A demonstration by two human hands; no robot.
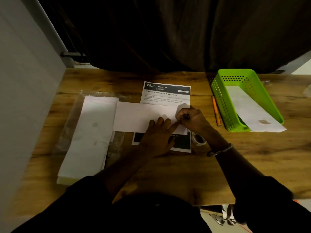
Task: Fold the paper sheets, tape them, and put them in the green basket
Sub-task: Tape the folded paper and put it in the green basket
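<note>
A folded white paper sheet point(143, 116) lies across the middle of the wooden table point(168, 179), on top of a printed sheet point(166, 93). My left hand point(158, 133) presses flat on the folded sheet's near right part, fingers spread. My right hand point(193, 118) is curled at the sheet's right end, fingertips pinched against the paper; whether a piece of tape is under them is too dark to tell. A clear tape roll point(199, 139) sits just under my right wrist. The green basket point(222, 98) at the right holds one folded sheet point(252, 113) that sticks out over its near rim.
A stack of white paper sheets point(89, 137) on a clear plastic sleeve lies at the left. An orange pen point(216, 111) lies beside the basket's left wall. A dark curtain hangs behind the table, and a white wall runs along the left.
</note>
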